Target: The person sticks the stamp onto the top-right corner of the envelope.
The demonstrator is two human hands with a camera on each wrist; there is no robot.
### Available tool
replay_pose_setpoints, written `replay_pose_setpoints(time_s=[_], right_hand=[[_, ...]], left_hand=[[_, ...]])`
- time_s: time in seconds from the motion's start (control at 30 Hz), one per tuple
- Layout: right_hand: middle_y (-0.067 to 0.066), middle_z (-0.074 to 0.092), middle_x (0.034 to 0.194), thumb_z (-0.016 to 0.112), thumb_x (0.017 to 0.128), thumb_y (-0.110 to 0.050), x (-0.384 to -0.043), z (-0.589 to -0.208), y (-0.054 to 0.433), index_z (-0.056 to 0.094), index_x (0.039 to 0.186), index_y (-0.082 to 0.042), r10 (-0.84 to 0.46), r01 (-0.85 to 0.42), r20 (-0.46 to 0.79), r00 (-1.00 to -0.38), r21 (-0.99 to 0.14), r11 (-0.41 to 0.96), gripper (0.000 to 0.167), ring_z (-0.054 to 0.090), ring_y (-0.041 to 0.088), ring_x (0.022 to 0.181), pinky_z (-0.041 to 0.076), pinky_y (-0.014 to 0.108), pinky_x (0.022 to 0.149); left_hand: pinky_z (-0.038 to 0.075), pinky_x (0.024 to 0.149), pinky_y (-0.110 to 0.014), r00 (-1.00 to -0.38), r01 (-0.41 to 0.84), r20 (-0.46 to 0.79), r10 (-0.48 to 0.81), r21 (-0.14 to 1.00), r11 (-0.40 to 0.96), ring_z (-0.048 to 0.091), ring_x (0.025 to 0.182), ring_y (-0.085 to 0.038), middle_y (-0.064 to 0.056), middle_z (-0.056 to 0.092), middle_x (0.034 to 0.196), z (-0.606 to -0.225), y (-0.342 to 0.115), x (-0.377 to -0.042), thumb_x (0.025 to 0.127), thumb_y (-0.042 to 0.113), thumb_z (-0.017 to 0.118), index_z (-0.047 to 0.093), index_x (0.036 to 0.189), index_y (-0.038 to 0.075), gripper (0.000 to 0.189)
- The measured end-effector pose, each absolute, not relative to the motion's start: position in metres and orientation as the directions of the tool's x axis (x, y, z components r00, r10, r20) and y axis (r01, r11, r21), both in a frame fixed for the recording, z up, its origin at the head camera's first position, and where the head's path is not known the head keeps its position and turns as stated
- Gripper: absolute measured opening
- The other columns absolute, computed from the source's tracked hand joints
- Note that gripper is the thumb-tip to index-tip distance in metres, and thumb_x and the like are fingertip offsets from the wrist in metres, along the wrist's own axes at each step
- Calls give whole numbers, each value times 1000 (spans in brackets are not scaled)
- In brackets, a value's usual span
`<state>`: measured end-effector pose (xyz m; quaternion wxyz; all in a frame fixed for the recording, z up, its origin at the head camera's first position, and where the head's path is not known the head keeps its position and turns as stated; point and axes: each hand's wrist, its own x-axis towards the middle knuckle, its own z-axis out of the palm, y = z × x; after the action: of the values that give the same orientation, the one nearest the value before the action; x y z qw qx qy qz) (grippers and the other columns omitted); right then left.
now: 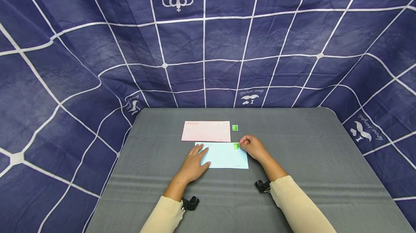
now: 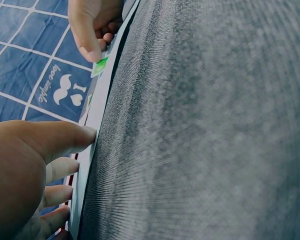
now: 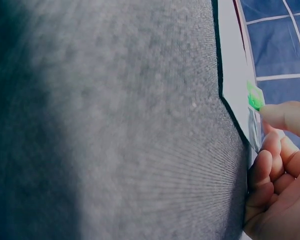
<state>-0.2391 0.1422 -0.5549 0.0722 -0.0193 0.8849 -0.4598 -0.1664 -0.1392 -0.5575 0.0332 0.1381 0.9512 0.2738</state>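
Note:
A light blue envelope (image 1: 225,159) lies on the grey table, its left part under my left hand (image 1: 193,163), whose fingers are spread and rest on it. At the envelope's top right corner, my right hand (image 1: 254,148) pinches the edge of a green stamp (image 1: 236,146) between thumb and curled forefinger. In the right wrist view that stamp (image 3: 255,97) stands slightly tilted at the thumb tip, and the other fingers are folded in. The left wrist view shows my left thumb (image 2: 72,138) at the envelope's near edge.
Just beyond the blue envelope lies a pink envelope (image 1: 206,132). A second green stamp (image 1: 235,128) is on the table to its right. A blue cloth with white lines (image 1: 224,41) hangs behind the grey table (image 1: 308,146) and along its sides.

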Motion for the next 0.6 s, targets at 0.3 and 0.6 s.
replay_pose_setpoints(time_s=[0.3, 0.6], right_hand=[[-1, 55, 70, 66, 89, -13, -237, -555, 139, 67, 85, -6, -74, 10, -68, -995, -801, 599, 8, 50, 13, 66, 39, 25, 61], [1, 57, 74, 67, 91, -13, -240, -556, 136, 68, 89, -5, -45, 60, -115, -992, -764, 642, 9, 51, 13, 69, 40, 26, 64]], left_hand=[[31, 121, -56, -957, 254, 14, 289, 521, 815, 32, 151, -39, -18, 41, 159, -558, -140, -166, 95, 31, 68, 52, 147, 7, 60], [31, 121, -56, -960, 243, 7, 280, 513, 823, 32, 151, -38, -17, 41, 159, -557, -139, -167, 95, 32, 68, 52, 148, 7, 60]])
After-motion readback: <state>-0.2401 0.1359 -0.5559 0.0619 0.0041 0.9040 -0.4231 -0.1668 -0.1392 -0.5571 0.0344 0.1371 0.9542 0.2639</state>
